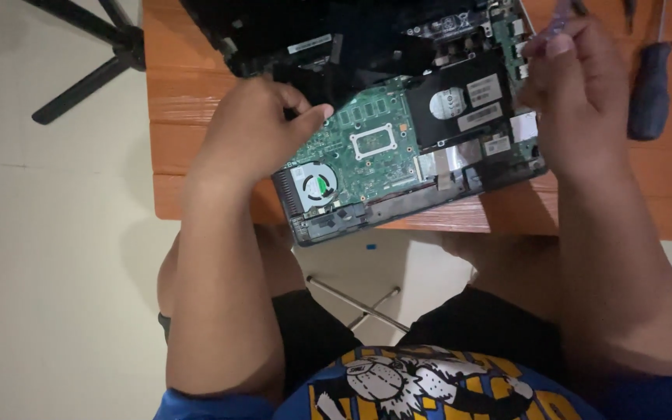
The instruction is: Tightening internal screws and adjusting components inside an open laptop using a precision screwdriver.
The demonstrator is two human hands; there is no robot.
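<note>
An opened laptop (398,148) lies on an orange wooden table (188,101), its green circuit board, round cooling fan (316,185) and black hard drive (460,105) exposed. My left hand (254,128) rests on the laptop's left side, thumb on the board, fingers curled against a black cover panel (313,31) lifted at the back. My right hand (577,85) hovers over the laptop's right edge, its fingers pinched around a thin tool with a translucent purple handle (560,17).
A dark blue-handled screwdriver (651,85) lies on the table at the right. A black tripod leg (91,70) stands on the pale floor at upper left. The table's front edge is close to my knees.
</note>
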